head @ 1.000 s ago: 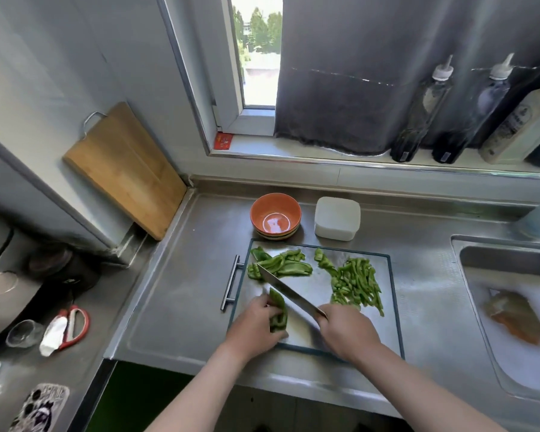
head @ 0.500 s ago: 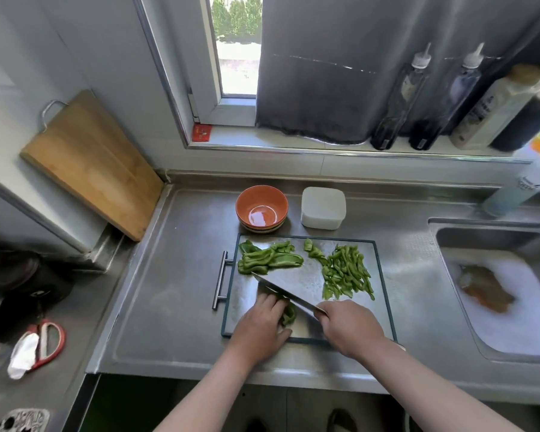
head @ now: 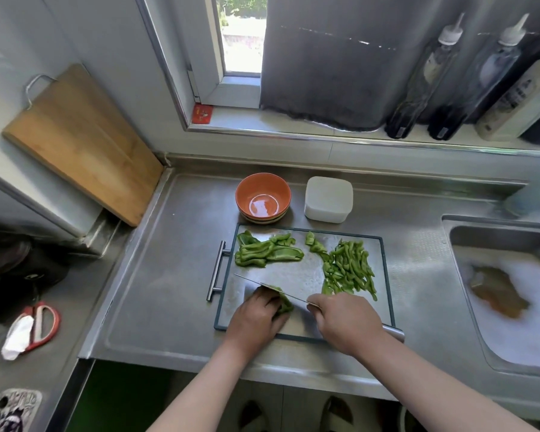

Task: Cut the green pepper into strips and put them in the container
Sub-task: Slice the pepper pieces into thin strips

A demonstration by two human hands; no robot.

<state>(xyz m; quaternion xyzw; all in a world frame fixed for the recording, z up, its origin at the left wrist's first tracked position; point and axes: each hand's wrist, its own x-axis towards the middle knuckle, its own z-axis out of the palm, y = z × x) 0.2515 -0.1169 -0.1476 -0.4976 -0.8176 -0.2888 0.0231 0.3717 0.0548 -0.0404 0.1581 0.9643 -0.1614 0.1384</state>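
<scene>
On the steel cutting board [head: 384,275], my left hand [head: 258,316] holds down a green pepper piece [head: 284,302] with curled fingers. My right hand [head: 345,322] grips the knife [head: 275,291] by its handle, and the blade lies against the pepper next to my left fingers. Larger uncut pepper pieces [head: 267,252] lie at the board's far left. A pile of cut pepper strips [head: 348,269] lies at its right. An orange bowl [head: 262,196] and a white lidded container [head: 328,199] stand just behind the board.
A sink [head: 512,294] with foamy water is on the right. A wooden board [head: 78,141] leans on the left wall. Bottles [head: 424,79] stand on the window ledge. Red scissors [head: 41,325] lie at the left on the counter.
The knife blade has come down closer to my left hand's fingers on the pepper piece. The camera view has shifted; both hands stay at the board's near edge.
</scene>
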